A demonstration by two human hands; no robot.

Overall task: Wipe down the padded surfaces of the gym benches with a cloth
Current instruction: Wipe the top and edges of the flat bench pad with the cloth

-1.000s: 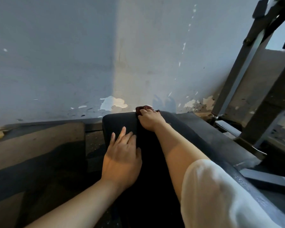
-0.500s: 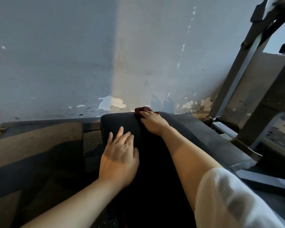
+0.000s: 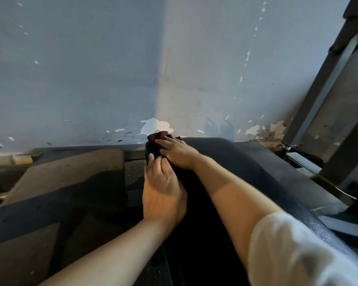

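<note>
You're mid-wipe at the far end of the bench pad (image 3: 225, 159). Your right hand (image 3: 177, 152) lies flat, fingers straight, pressing the dark red cloth (image 3: 156, 136) onto the pad's far left corner, right by the wall (image 3: 112, 69). The cloth is bunched; most of it is hidden under your fingers, only a crumpled edge pokes out beyond the fingertips. Your left hand (image 3: 163, 190) rests open just behind the right, palm down on the pad's left edge, fingertips almost touching the right hand's heel; looks like it's there to brace, holding nothing.

Step, I'd say: finishing the end strip. Next move prob calls for dragging the cloth back toward you w/ steady downward pressure, overlapping passes, and shifting the left hand out of the lane.

Materials: pad is black, smooth, vinyl-like, w/ rounded edges and a soft sheen, so it should wipe easily. Cloth is soft and limp, may ball up. Wall paint is chalky and flaking near the floor. To the right of your right forearm: grey metal frame (image 3: 322, 85), hard and angular.
</note>
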